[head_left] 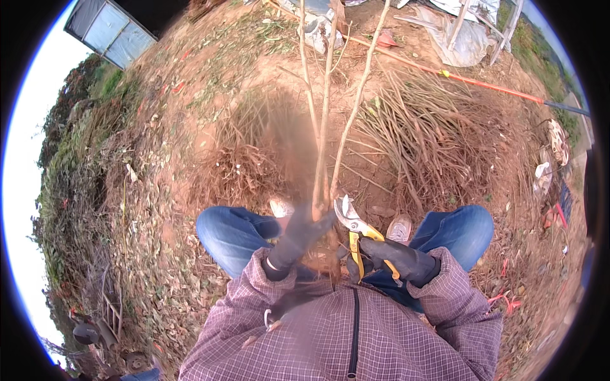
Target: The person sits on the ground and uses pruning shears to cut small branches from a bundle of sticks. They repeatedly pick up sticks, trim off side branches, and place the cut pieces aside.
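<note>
My left hand (301, 235), in a dark glove, is closed around the lower stems of a bare, leafless sapling (326, 124) held upright between my knees. Three main stems rise from its base, and brown roots (329, 266) hang below my hand. In my right hand (405, 259), also gloved, are yellow-handled pruning shears (354, 228). Their blades are parted and point up, just right of the stem base. A dark blur covers part of the view above my left hand.
Bundles of rooted saplings lie on the soil, one to the right (424, 133) and one to the left (243, 166). An orange pole (495, 85) crosses the far ground. Plastic sheeting (457, 43) lies at the back right. Dry leaves (176, 305) cover the ground at left.
</note>
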Available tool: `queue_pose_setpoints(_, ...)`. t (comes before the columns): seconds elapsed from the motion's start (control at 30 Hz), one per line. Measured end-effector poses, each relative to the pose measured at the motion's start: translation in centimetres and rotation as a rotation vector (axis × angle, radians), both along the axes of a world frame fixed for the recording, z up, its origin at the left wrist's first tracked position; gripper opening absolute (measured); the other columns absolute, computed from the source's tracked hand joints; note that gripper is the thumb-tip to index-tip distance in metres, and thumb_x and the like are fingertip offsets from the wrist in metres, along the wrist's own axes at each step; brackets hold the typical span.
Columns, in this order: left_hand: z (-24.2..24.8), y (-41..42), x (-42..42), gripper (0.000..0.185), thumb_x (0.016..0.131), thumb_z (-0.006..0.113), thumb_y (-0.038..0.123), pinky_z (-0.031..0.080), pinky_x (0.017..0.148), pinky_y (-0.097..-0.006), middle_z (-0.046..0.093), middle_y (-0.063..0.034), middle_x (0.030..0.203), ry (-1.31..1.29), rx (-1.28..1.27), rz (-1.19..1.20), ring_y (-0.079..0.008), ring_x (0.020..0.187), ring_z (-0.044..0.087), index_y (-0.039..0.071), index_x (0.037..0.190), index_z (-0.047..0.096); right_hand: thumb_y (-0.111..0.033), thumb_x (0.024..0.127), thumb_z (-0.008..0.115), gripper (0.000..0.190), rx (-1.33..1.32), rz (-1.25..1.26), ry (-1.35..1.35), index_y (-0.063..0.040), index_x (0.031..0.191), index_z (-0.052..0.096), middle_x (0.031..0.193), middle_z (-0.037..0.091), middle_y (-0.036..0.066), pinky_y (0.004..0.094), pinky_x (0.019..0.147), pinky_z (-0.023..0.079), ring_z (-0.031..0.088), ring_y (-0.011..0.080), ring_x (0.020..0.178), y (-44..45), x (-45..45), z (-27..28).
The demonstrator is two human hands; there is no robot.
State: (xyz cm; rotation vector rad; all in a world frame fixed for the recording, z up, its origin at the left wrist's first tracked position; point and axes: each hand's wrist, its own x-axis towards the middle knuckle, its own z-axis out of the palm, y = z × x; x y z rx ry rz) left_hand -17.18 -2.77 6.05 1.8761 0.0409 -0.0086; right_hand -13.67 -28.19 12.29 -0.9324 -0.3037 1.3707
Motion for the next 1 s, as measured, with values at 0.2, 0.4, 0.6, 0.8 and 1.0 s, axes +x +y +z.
queue_pose_setpoints(0.2,2.1,-0.2,-0.1,0.032,0.094,0.068,0.014,0.05,0.073,-0.023,0.059,-0.0005,0.087,0.207,-0.281,-0.085,-0.0086,0.076,0.057,-0.005,0.116,0.054,-0.048,0.106,0.036,0.057,0.01,0.045,0.184,-0.003,0.136,0.051,0.108,0.063,0.011,0.0294,0.092,0.049,0.063,0.0193,0.101,0.3,1.5,-0.1)
queue_pose_setpoints(0.4,3.4,-0.5,-0.1,0.039,0.097,0.063,0.012,0.054,0.089,-0.0279,0.064,-0.0103,0.104,0.155,-0.204,-0.233,-0.0164,0.095,0.065,-0.006,0.129,0.049,-0.045,0.106,0.037,0.043,0.013,-0.091,0.221,-0.006,0.106,0.056,0.073,0.054,0.001,0.0266,0.061,0.044,0.053,0.0124,0.064,0.6,1.8,-0.8)
queue_pose_setpoints(0.6,-5.1,1.6,0.5,0.051,0.094,0.068,0.012,0.052,0.092,-0.0304,0.06,-0.0119,0.116,-0.054,-0.126,-0.079,-0.0175,0.102,0.062,-0.003,0.136,0.045,-0.05,0.104,0.042,0.048,-0.004,-0.304,-0.131,-0.005,0.097,0.058,0.063,0.054,0.002,0.0306,0.05,0.042,0.052,0.0149,0.051,-0.2,1.2,-0.3)
queue_pose_setpoints(0.8,-1.0,0.5,1.1,0.056,0.091,0.069,0.008,0.053,0.087,-0.03,0.062,-0.0073,0.113,-0.107,0.093,-0.015,-0.0165,0.099,0.063,0.001,0.14,0.043,-0.046,0.095,0.062,0.048,-0.597,-0.234,-1.147,-0.002,0.114,0.063,0.088,0.067,0.017,0.0406,0.073,0.052,0.067,0.032,0.081,1.9,-0.7,-0.9)
queue_pose_setpoints(1.0,-0.3,-0.6,1.1,0.062,0.087,0.07,0.005,0.053,0.082,-0.0347,0.063,-0.0152,0.108,-0.28,0.408,0.098,-0.0279,0.096,0.065,-0.002,0.141,0.04,-0.045,0.093,0.064,0.046,-0.593,-0.399,-1.215,-0.001,0.108,0.063,0.086,0.066,0.019,0.0426,0.069,0.051,0.066,0.0351,0.077,3.3,-1.2,-2.0)
